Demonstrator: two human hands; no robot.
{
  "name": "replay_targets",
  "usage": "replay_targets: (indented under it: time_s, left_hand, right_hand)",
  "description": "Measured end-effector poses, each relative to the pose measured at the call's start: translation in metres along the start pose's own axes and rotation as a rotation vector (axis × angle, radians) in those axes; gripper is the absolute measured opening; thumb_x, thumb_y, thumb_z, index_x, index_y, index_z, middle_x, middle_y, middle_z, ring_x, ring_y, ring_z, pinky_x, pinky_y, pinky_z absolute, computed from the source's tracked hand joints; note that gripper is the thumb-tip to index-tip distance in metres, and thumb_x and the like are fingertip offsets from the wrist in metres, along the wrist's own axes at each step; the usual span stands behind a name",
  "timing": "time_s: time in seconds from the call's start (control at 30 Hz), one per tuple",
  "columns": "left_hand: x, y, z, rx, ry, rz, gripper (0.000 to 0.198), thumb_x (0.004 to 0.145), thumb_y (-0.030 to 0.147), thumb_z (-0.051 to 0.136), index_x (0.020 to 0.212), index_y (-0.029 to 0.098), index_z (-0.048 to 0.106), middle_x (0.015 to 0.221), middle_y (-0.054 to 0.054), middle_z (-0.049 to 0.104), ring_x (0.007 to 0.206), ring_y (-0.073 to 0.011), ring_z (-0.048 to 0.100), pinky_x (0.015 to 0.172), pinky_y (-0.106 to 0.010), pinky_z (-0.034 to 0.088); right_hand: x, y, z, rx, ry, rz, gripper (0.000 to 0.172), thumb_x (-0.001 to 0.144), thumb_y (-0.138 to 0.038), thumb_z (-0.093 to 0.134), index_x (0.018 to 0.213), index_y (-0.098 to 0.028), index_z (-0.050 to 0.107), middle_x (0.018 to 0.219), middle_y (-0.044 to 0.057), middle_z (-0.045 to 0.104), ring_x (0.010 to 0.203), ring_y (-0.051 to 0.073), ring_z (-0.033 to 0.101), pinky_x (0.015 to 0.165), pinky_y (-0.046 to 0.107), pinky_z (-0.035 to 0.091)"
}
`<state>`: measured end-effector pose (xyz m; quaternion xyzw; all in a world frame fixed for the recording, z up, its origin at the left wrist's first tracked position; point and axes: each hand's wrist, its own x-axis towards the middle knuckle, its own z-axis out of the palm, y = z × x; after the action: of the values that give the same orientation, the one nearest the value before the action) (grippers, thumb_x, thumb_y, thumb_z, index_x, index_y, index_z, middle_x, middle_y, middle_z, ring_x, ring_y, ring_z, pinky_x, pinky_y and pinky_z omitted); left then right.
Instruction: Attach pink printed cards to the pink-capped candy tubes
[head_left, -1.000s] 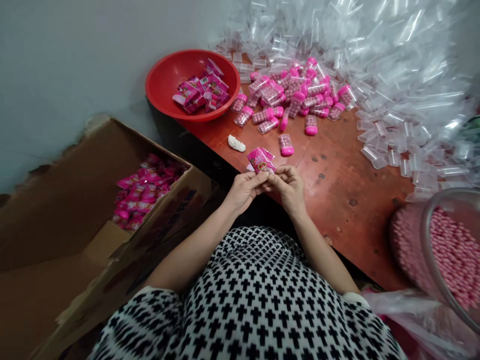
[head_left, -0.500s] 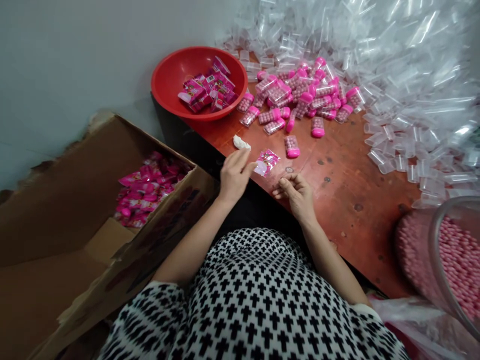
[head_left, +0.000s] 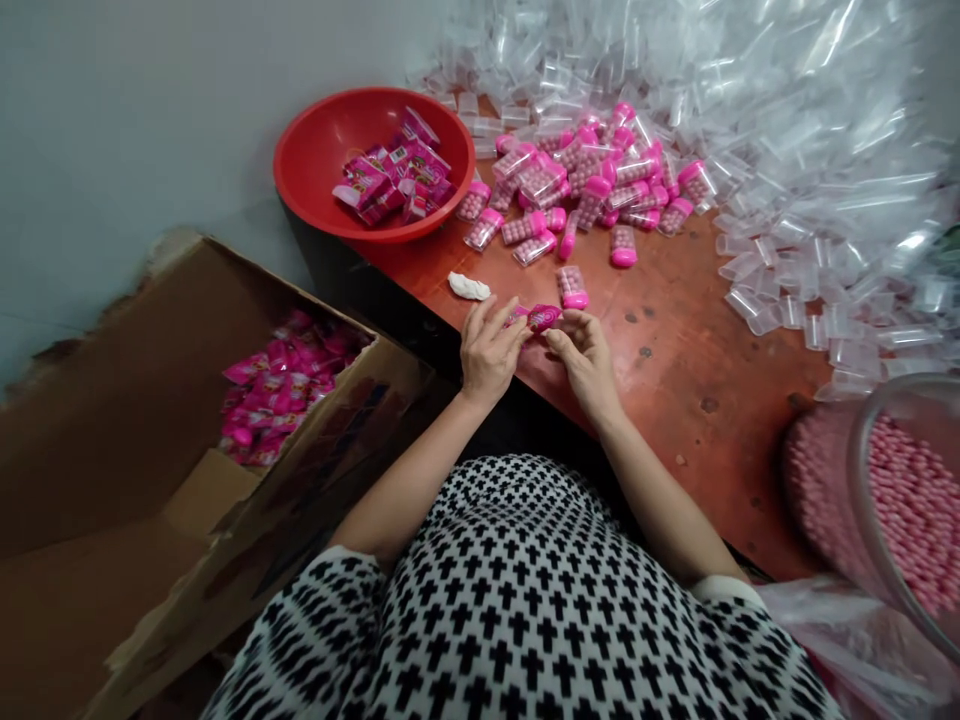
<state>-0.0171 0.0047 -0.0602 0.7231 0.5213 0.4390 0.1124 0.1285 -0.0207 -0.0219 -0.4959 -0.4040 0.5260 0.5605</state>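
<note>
Between my two hands is a small pink printed wrapper (head_left: 543, 318), bent and raised along its length. The fingers of my left hand (head_left: 491, 350) pinch its left end, while my right hand (head_left: 586, 362) grips the right end with thumb and forefinger. Just beyond it, a clear candy tube with a pink cap (head_left: 572, 287) lies on the table, filled with small pink balls. A crumpled white lump (head_left: 469, 287) rests near my left fingertips. Whether anything is inside the wrapper is hidden.
A red basin (head_left: 300, 190) holds pink printed packets. Filled pink-capped tubes (head_left: 544, 180) are heaped behind, beside a large pile of empty clear tubes (head_left: 787, 130). At right stands a tub of pink balls (head_left: 825, 480). A cardboard box (head_left: 360, 400) with wrapped pink pieces is at left.
The wrapper lay flat on the table; now both hands hold it, folded up. My right hand has moved up to it and my left hand has closed on its left end.
</note>
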Motion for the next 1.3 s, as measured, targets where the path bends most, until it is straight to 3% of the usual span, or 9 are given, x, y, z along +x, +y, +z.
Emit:
replay_targets:
  time_s: [0.13, 0.3, 0.37, 0.43, 0.53, 0.67, 0.87, 1.03, 1.3]
  left_hand:
    - [0.001, 0.023, -0.016, -0.211, -0.026, -0.079, 0.030, 0.088, 0.040, 0.059, 0.108, 0.021, 0.072, 0.123, -0.008, 0.067, 0.123, -0.0252, 0.056, 0.109, -0.046, 0.041]
    - [0.000, 0.032, -0.035, -0.816, -0.227, -0.698, 0.046, 0.076, 0.051, 0.070, 0.104, 0.015, 0.072, 0.100, -0.010, 0.074, 0.086, -0.0225, 0.071, 0.079, -0.038, 0.060]
    - [-0.001, 0.030, -0.039, -0.992, -0.281, -0.846, 0.040, 0.068, 0.048, 0.077, 0.086, 0.012, 0.074, 0.086, -0.008, 0.074, 0.075, -0.0185, 0.070, 0.069, -0.031, 0.060]
    - [-0.002, 0.027, -0.044, -1.058, -0.212, -0.930, 0.035, 0.061, 0.042, 0.083, 0.077, 0.012, 0.074, 0.076, -0.005, 0.072, 0.067, -0.0142, 0.068, 0.063, -0.025, 0.059]
    - [-0.005, 0.021, -0.052, -1.059, -0.061, -1.031, 0.029, 0.060, 0.032, 0.085, 0.075, 0.010, 0.073, 0.071, -0.006, 0.071, 0.060, -0.0119, 0.066, 0.058, -0.022, 0.058]
    - [-0.008, 0.017, -0.058, -1.093, -0.017, -1.124, 0.020, 0.064, 0.021, 0.083, 0.073, 0.008, 0.071, 0.068, -0.008, 0.071, 0.057, -0.0121, 0.066, 0.057, -0.022, 0.057]
    - [-0.003, 0.028, -0.056, -1.187, -0.005, -1.243, 0.010, 0.070, 0.012, 0.077, 0.068, 0.007, 0.068, 0.065, -0.006, 0.069, 0.054, -0.0104, 0.064, 0.053, -0.019, 0.055]
    - [0.005, 0.031, -0.055, -1.294, 0.098, -1.332, 0.025, 0.071, 0.006, 0.074, 0.056, 0.011, 0.055, 0.063, -0.003, 0.067, 0.054, -0.0092, 0.063, 0.051, -0.019, 0.054]
    - [0.018, 0.037, -0.040, -1.503, 0.218, -1.437, 0.011, 0.078, 0.019, 0.073, 0.076, 0.014, 0.064, 0.070, -0.003, 0.069, 0.063, -0.0131, 0.068, 0.061, -0.023, 0.058]
  right_hand:
    - [0.014, 0.003, 0.003, 0.098, -0.041, 0.028, 0.049, 0.067, -0.038, 0.080, 0.104, -0.026, 0.051, 0.088, -0.002, 0.069, 0.075, 0.013, 0.065, 0.070, 0.027, 0.055]
    - [0.012, -0.003, 0.002, 0.084, -0.087, 0.106, 0.056, 0.060, -0.035, 0.085, 0.102, -0.024, 0.050, 0.077, -0.004, 0.068, 0.065, 0.013, 0.064, 0.063, 0.026, 0.054]
    - [0.011, -0.004, 0.001, 0.048, -0.124, 0.134, 0.057, 0.057, -0.036, 0.086, 0.100, -0.023, 0.050, 0.074, -0.004, 0.068, 0.063, 0.013, 0.063, 0.063, 0.027, 0.054]
    - [0.013, -0.002, 0.001, -0.026, -0.133, 0.124, 0.055, 0.061, -0.038, 0.084, 0.100, -0.022, 0.050, 0.075, -0.003, 0.068, 0.065, 0.015, 0.064, 0.065, 0.030, 0.055]
    - [0.020, 0.002, 0.000, -0.413, -0.103, 0.003, 0.046, 0.072, -0.039, 0.076, 0.107, -0.022, 0.051, 0.082, 0.001, 0.068, 0.074, 0.020, 0.065, 0.072, 0.037, 0.054]
    - [0.031, -0.009, -0.003, -1.202, -0.227, -0.308, 0.028, 0.086, -0.030, 0.061, 0.111, -0.016, 0.061, 0.107, 0.015, 0.066, 0.103, 0.031, 0.059, 0.089, 0.046, 0.047]
    - [0.079, -0.049, -0.028, -1.613, -0.484, -0.606, 0.043, 0.091, -0.009, 0.041, 0.132, -0.014, 0.053, 0.147, 0.015, 0.046, 0.129, 0.033, 0.042, 0.099, 0.048, 0.038]
    - [0.113, -0.058, -0.050, -1.767, -0.729, -0.596, 0.043, 0.093, -0.009, 0.037, 0.131, -0.018, 0.055, 0.149, 0.011, 0.045, 0.136, 0.033, 0.035, 0.096, 0.049, 0.037]
    - [0.082, -0.056, -0.073, -1.751, -0.473, -0.284, 0.027, 0.083, -0.034, 0.059, 0.102, -0.015, 0.064, 0.100, 0.015, 0.068, 0.088, 0.028, 0.063, 0.069, 0.035, 0.043]
